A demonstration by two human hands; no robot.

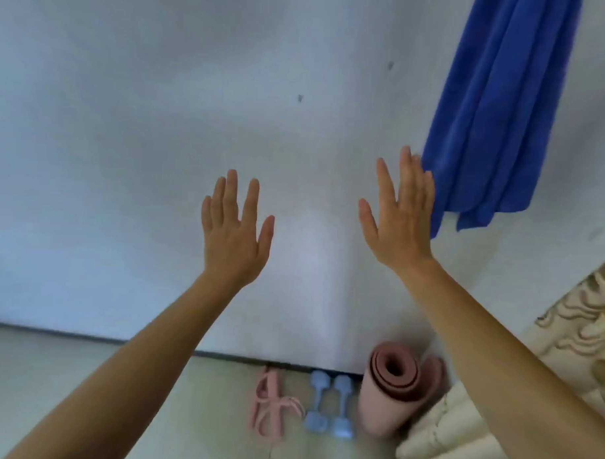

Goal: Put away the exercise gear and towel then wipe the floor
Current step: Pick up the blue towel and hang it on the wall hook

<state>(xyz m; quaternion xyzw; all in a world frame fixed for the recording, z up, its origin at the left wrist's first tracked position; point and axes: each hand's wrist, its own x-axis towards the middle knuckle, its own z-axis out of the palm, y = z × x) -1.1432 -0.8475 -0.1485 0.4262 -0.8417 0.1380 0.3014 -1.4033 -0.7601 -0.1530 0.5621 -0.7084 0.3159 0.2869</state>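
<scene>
A blue towel (497, 109) hangs in folds on the white wall at the upper right. My right hand (399, 214) is raised flat with fingers apart, its far edge at the towel's lower left corner, holding nothing. My left hand (234, 232) is raised beside it, open and empty, in front of bare wall. On the floor by the wall lie a rolled pink mat (393, 390), two pale blue dumbbells (329, 407) side by side, and a pink resistance band (271, 403).
The white wall (143, 138) meets the pale floor (83, 369) along a dark seam. A cream patterned cover, perhaps bedding (564, 358), fills the lower right corner next to the mat.
</scene>
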